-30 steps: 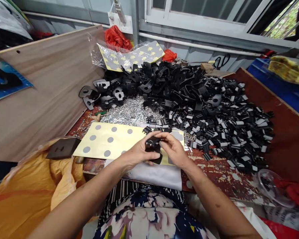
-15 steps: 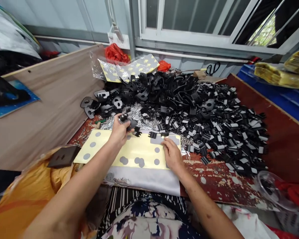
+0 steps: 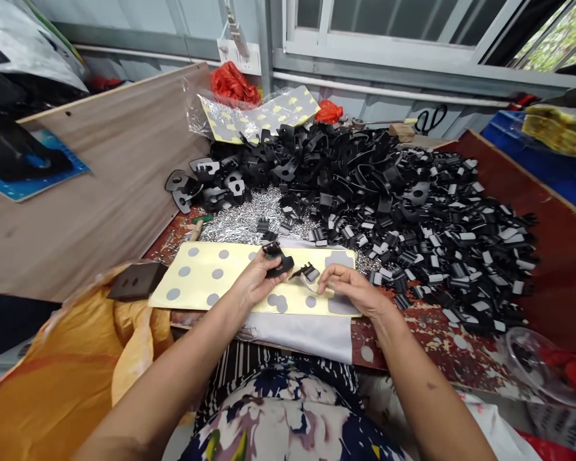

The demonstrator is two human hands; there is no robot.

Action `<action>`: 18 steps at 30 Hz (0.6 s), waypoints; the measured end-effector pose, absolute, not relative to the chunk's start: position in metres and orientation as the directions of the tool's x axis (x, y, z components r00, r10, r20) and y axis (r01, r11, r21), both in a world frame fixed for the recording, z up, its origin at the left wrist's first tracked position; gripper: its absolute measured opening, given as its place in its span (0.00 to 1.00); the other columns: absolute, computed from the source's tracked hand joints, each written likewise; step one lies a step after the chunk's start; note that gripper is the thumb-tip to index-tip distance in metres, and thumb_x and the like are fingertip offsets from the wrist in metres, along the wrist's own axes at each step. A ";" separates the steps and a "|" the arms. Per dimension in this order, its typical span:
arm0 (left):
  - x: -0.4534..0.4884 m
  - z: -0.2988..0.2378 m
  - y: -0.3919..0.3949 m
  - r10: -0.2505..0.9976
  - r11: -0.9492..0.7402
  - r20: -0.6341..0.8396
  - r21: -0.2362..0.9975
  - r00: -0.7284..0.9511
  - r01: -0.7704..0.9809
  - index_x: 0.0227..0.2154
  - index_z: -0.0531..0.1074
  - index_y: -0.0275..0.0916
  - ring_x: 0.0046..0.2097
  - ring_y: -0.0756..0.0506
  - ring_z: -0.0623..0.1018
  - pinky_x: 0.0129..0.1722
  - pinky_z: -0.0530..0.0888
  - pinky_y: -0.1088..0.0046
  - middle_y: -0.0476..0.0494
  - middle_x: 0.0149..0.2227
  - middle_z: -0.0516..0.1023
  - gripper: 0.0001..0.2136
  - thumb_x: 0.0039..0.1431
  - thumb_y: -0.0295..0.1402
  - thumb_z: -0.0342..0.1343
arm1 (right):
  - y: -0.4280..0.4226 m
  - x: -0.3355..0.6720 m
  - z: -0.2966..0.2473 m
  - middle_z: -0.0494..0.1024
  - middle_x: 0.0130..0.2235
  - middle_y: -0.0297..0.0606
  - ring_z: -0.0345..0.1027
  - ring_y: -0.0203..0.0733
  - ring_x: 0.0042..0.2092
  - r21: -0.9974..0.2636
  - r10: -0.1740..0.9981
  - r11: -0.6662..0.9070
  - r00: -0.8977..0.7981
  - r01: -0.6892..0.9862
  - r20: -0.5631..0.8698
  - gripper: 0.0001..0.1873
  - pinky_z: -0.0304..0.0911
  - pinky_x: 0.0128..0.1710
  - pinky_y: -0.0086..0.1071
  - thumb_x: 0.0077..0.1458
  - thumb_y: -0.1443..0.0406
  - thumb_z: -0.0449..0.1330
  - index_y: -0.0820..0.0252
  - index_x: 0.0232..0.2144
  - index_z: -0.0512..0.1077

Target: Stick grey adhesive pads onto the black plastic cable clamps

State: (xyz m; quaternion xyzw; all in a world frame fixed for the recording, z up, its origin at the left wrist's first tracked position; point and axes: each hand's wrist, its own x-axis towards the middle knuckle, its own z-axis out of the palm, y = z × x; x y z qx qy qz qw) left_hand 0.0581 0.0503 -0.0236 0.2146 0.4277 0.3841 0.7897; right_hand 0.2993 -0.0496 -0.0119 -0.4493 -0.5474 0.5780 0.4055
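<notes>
My left hand [image 3: 255, 280] is closed on a black plastic clip [image 3: 277, 262], held just above a yellow sticker sheet [image 3: 206, 275] dotted with grey round pads. My right hand [image 3: 352, 289] pinches a small black clip part with a grey pad [image 3: 308, 274], close to the right of the left hand's clip. Both hands hover over the sheet's middle, near the table's front edge. A white cloth [image 3: 302, 334] lies under the sheet.
A big heap of black plastic clips [image 3: 365, 186] covers the red table's back and right. A pile of small silver pins [image 3: 249, 221] lies behind the sheet. A wooden board [image 3: 96, 166] walls the left; an orange bag [image 3: 52, 371] sits at lower left. Scissors [image 3: 429, 118] lie at the back.
My left hand came back from the silver pin pile to the sheet's middle with a black clip. My right hand lifted off the sheet and now pinches a small padded part.
</notes>
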 end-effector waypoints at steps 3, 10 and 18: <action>0.059 -0.028 0.047 0.817 0.576 -0.475 0.690 0.327 -0.438 0.46 0.66 0.44 0.37 0.43 0.84 0.28 0.77 0.75 0.44 0.41 0.78 0.22 0.53 0.19 0.66 | -0.049 0.300 -0.012 0.83 0.38 0.41 0.78 0.49 0.43 -0.999 0.993 -0.013 -0.117 -0.053 -0.007 0.20 0.72 0.49 0.46 0.52 0.51 0.71 0.55 0.40 0.73; 0.052 -0.008 0.034 0.930 0.330 -0.235 0.872 0.281 -0.361 0.50 0.69 0.46 0.31 0.47 0.79 0.22 0.73 0.77 0.51 0.37 0.73 0.27 0.46 0.27 0.72 | -0.034 0.297 -0.031 0.78 0.35 0.36 0.72 0.43 0.39 -0.918 0.832 0.140 0.458 0.370 0.312 0.12 0.71 0.46 0.40 0.52 0.60 0.65 0.55 0.39 0.72; 0.064 0.016 0.005 0.667 0.291 -0.232 0.956 0.708 0.039 0.48 0.76 0.44 0.29 0.48 0.78 0.18 0.68 0.81 0.45 0.37 0.77 0.19 0.51 0.28 0.67 | -0.034 0.293 -0.038 0.78 0.35 0.35 0.74 0.43 0.38 -0.927 0.816 0.163 0.482 0.339 0.320 0.10 0.71 0.45 0.40 0.50 0.61 0.65 0.56 0.36 0.72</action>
